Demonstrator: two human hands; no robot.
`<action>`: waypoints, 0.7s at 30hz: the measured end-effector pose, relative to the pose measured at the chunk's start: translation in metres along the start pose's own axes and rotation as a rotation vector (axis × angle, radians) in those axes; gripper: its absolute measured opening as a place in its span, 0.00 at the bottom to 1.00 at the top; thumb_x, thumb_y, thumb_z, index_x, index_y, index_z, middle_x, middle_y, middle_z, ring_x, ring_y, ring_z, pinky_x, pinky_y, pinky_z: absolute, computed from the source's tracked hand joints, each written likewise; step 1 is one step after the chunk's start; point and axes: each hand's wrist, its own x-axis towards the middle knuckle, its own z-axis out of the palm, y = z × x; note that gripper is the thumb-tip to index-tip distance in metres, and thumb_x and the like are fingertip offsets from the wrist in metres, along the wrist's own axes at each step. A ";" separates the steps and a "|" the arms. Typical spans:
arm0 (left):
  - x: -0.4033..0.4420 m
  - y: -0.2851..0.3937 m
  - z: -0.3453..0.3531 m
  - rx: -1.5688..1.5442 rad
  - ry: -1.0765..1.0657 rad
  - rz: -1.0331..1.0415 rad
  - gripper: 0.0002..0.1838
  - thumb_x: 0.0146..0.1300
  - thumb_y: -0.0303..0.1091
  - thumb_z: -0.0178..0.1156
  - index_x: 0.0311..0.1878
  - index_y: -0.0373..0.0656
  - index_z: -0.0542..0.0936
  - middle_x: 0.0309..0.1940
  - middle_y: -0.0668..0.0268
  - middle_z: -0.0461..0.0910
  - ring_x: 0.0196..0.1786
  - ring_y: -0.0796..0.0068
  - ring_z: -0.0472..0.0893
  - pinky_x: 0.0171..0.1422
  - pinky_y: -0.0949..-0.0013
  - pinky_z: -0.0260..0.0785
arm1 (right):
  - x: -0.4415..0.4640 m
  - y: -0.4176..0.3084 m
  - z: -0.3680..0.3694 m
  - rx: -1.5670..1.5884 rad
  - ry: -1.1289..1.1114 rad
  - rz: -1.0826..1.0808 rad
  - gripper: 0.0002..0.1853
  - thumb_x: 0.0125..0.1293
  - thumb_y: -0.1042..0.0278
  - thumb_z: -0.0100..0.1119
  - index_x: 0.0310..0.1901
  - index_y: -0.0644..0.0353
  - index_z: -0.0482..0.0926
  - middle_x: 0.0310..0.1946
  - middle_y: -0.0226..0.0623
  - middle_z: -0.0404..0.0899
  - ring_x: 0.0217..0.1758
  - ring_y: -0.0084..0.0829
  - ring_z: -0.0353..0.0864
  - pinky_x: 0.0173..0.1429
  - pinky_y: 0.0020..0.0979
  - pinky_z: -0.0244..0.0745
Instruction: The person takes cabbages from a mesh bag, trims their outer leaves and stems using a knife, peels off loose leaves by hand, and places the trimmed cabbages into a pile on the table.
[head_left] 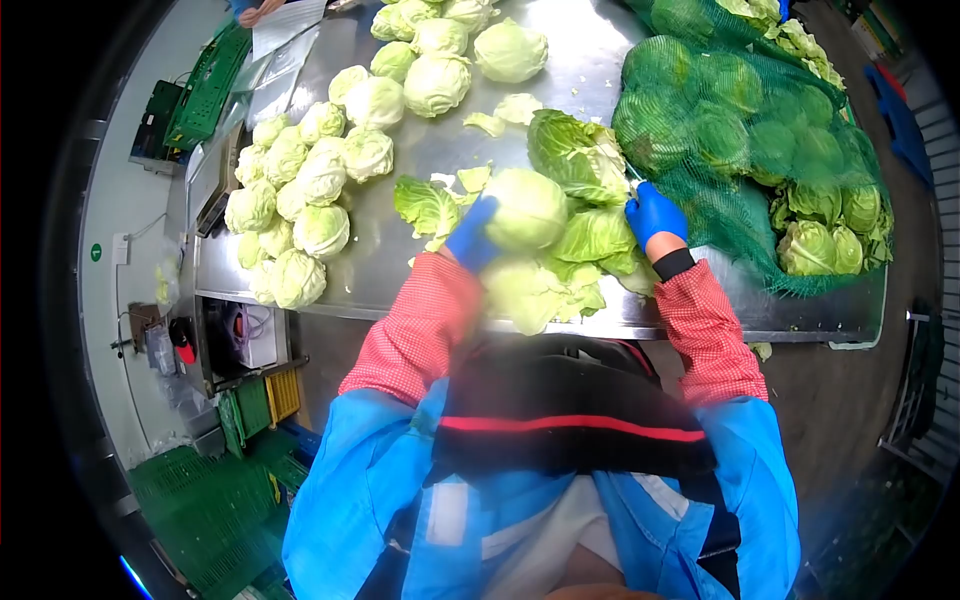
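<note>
Left hand: Your blue-gloved left hand (472,235), blurred, lies against the left side of a pale cabbage (525,208); you cannot tell how tightly its fingers close.
Right hand: Your blue-gloved right hand (656,214) is curled around a slim tool (634,174), mostly hidden, right of the cabbage.
Cabbage: near your edge of the steel tabletop (375,250), among loose green leaves (590,238).
Left side: a cluster of pale cabbage heads (320,175).
Right side: green netting (715,195) covering more heads.
</note>
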 end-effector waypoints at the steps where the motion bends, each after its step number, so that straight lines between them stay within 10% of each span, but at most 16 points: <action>1: -0.006 0.006 -0.001 -0.102 -0.025 -0.046 0.41 0.60 0.50 0.61 0.72 0.45 0.55 0.68 0.55 0.61 0.69 0.55 0.63 0.71 0.51 0.57 | -0.005 -0.005 -0.010 0.031 0.012 -0.042 0.17 0.61 0.53 0.54 0.44 0.57 0.74 0.40 0.53 0.80 0.43 0.54 0.79 0.46 0.49 0.74; 4: -0.006 0.026 0.014 -0.097 -0.137 -0.058 0.42 0.60 0.52 0.60 0.72 0.44 0.55 0.70 0.54 0.58 0.71 0.53 0.61 0.73 0.49 0.55 | -0.029 -0.039 -0.049 0.202 0.144 -0.217 0.27 0.60 0.41 0.59 0.49 0.58 0.73 0.42 0.48 0.81 0.42 0.47 0.81 0.46 0.43 0.75; 6: -0.005 0.041 0.038 0.084 -0.342 0.006 0.42 0.60 0.47 0.61 0.72 0.42 0.54 0.69 0.55 0.59 0.70 0.55 0.63 0.72 0.51 0.57 | -0.024 -0.041 -0.053 0.802 -0.351 -0.231 0.32 0.64 0.39 0.55 0.58 0.58 0.70 0.36 0.38 0.80 0.35 0.27 0.78 0.39 0.28 0.74; 7: -0.005 0.042 0.053 0.171 -0.227 0.075 0.42 0.60 0.46 0.62 0.72 0.42 0.54 0.69 0.55 0.60 0.69 0.57 0.64 0.71 0.53 0.58 | -0.023 -0.041 -0.053 1.096 -0.658 -0.204 0.33 0.65 0.39 0.53 0.61 0.58 0.69 0.35 0.34 0.78 0.34 0.21 0.75 0.37 0.23 0.73; 9: 0.001 0.040 0.077 0.343 0.006 0.230 0.42 0.59 0.43 0.64 0.72 0.42 0.54 0.67 0.54 0.62 0.67 0.60 0.65 0.70 0.55 0.59 | -0.037 -0.044 -0.040 1.289 -0.481 -0.300 0.32 0.67 0.45 0.54 0.64 0.60 0.66 0.42 0.29 0.75 0.36 0.16 0.73 0.36 0.19 0.71; 10: 0.004 0.029 0.071 0.355 0.294 0.265 0.44 0.56 0.39 0.67 0.71 0.38 0.55 0.64 0.53 0.64 0.63 0.65 0.68 0.67 0.61 0.63 | -0.043 -0.042 -0.022 1.300 -0.392 -0.272 0.32 0.67 0.49 0.56 0.66 0.60 0.64 0.44 0.29 0.75 0.36 0.16 0.73 0.36 0.19 0.71; 16: 0.008 -0.048 0.032 0.953 0.425 0.449 0.54 0.38 0.45 0.79 0.66 0.32 0.60 0.58 0.52 0.69 0.60 0.62 0.71 0.63 0.62 0.66 | -0.073 -0.034 0.046 0.772 -0.368 0.002 0.25 0.69 0.49 0.47 0.63 0.53 0.69 0.35 0.51 0.81 0.32 0.40 0.81 0.41 0.35 0.76; 21: 0.015 -0.038 0.029 1.273 0.319 0.478 0.57 0.32 0.49 0.80 0.66 0.34 0.62 0.54 0.49 0.73 0.55 0.57 0.75 0.60 0.60 0.69 | -0.081 -0.038 0.005 0.297 0.018 -0.290 0.15 0.69 0.56 0.46 0.51 0.51 0.75 0.43 0.45 0.80 0.39 0.49 0.80 0.43 0.44 0.76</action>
